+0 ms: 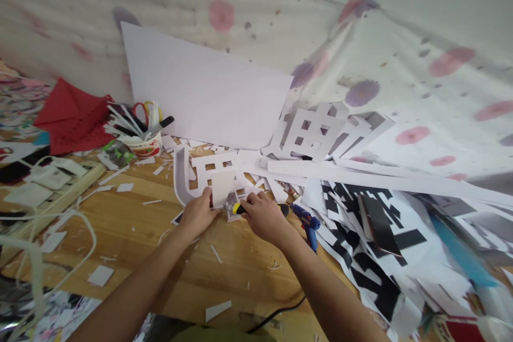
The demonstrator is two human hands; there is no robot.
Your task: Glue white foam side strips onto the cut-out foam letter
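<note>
My right hand [264, 216] is closed around a yellow and black utility knife [238, 208], whose tip points left. Fingers of my left hand [199, 209] press on a small white board piece [223, 187] that stands upright just above the knife tip. Behind it lies a white cut-out character [200, 166] with square openings, partly walled by a curved white strip [181, 173]. Some of the joint between the pieces is hidden by my hands. Just right of my right hand lies a blue glue gun [306, 221].
White offcuts litter the wooden table [160, 256]. A tub [146, 145] of scissors and tools stands at the back left, near a power strip [76, 187]. Finished-looking white letters [315, 131] lean at the back right. A phone [379, 224] rests on printed sheets.
</note>
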